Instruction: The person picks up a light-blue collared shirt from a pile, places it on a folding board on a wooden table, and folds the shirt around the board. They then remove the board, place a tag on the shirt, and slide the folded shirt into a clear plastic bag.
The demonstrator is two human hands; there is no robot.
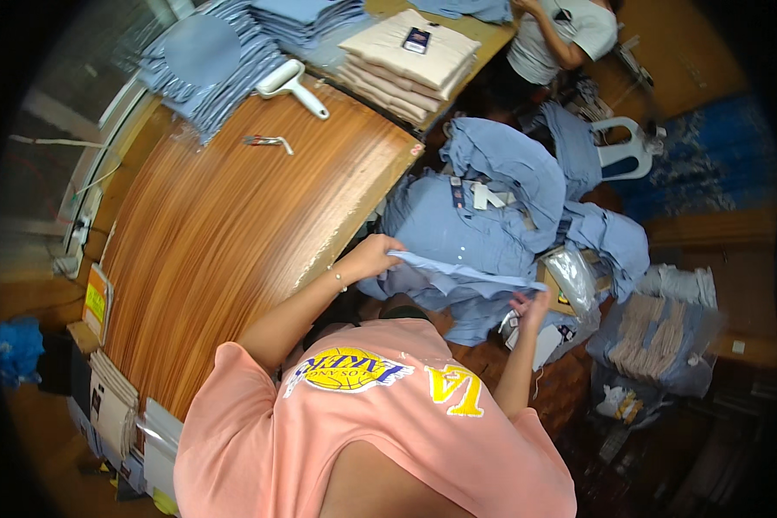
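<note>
A light blue shirt [470,274] is stretched between my two hands, just right of the wooden table's edge. My left hand [375,256] pinches one end of its cloth, with closed fingers. At the other end my right hand [531,304] grips the cloth near its corner, some of its fingers spread. The shirt's lower part hangs down in front of me. Right behind it lies a heap of loose blue shirts [505,237], with dark and white tags on one of them.
On the wood-grain table [233,224] lie a white lint roller [293,86] and a small red-handled tool [266,142]. Folded blue shirts [203,65] and cream shirts [406,60] are stacked beyond. A co-worker [570,39], a white plastic chair [626,151] and bagged garments [652,341] are at right.
</note>
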